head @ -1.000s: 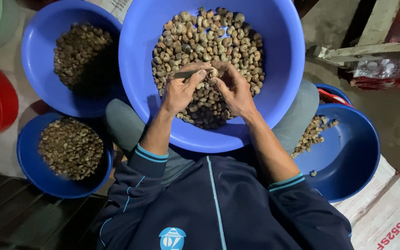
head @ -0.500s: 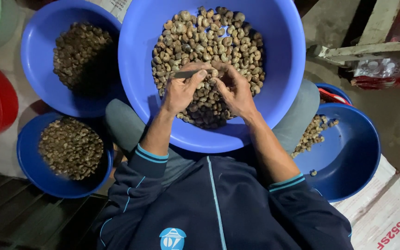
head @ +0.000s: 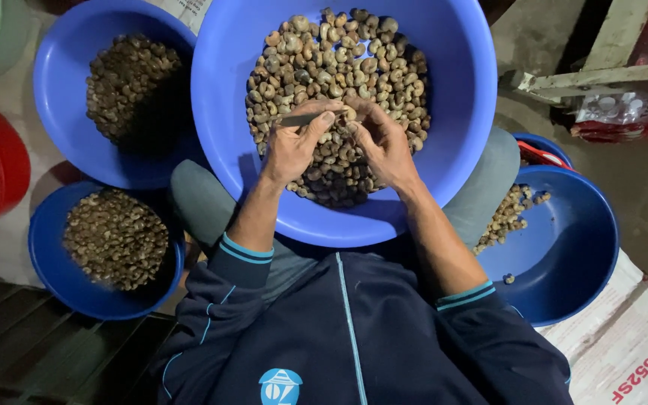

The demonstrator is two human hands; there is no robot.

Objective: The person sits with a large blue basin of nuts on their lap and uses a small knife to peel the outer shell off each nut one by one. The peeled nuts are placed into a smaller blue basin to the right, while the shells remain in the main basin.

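Our left hand point(head: 292, 146) still gripping the small knife point(head: 299, 118), our right hand point(head: 382, 141) still pinching a cashew nut point(head: 349, 114) at the blade, both unmoved over the big blue basin point(head: 459, 112) of cashews point(head: 339, 67), smaller basin point(head: 76, 82) alongside.

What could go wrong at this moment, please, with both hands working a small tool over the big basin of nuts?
The left hand holds a thin metal tool whose tip sits close to the right hand, so a slip might nick a finger. The large blue basin rests on the knees and could tip, spilling the nuts.
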